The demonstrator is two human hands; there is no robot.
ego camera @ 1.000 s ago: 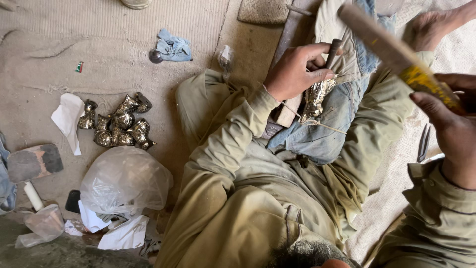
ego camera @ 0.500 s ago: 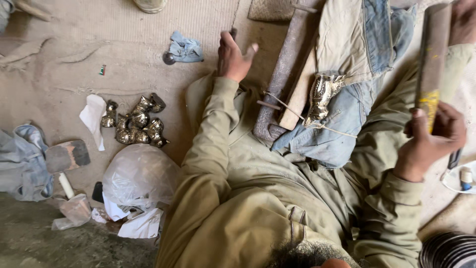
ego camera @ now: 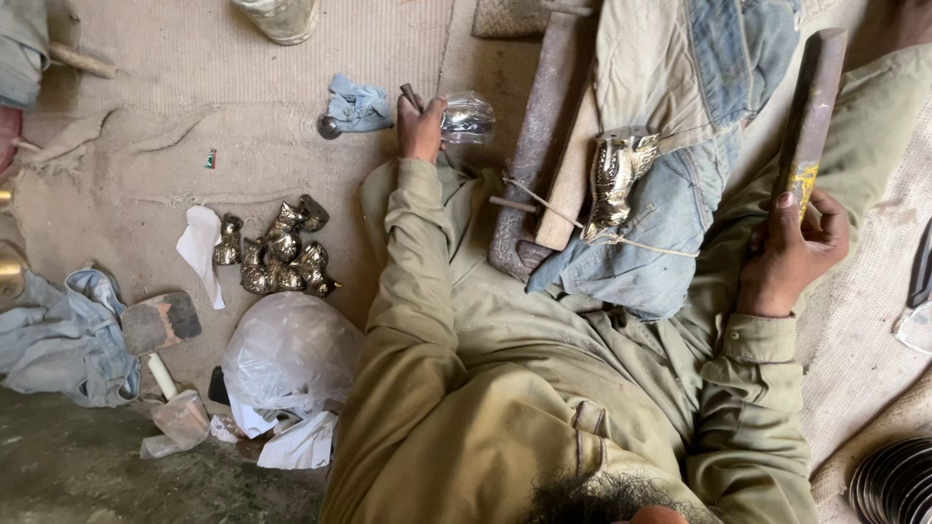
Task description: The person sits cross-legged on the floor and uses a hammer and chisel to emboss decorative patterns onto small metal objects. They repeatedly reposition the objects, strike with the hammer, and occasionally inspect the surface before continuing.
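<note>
Metal punch (ego camera: 412, 97), small and dark, sat in the left hand (ego camera: 419, 131), which was closed around it with the tip poking out toward the far side. That hand lay at the far end of the outstretched left sleeve, just beside a shiny crumpled clear wrapper (ego camera: 468, 117) and near a blue rag (ego camera: 355, 105) on the floor. The right hand (ego camera: 791, 250) was wrapped around the lower end of a long flat wooden mallet (ego camera: 808, 121), held upright on the right side of the scene (a yellow patch showed just above the fingers). Between the hands, a brass owl-shaped casting (ego camera: 614, 180) rested on a folded denim cloth (ego camera: 670, 223) over the lap, tied with pale string against a wooden block (ego camera: 568, 189). To the left, a cluster of small brass pieces (ego camera: 277, 254) lay on the burlap floor covering (ego camera: 146, 87), with a white plastic bag (ego camera: 289, 354) nearer and a hammer (ego camera: 158, 325) beside a second denim rag (ego camera: 63, 335).
</note>
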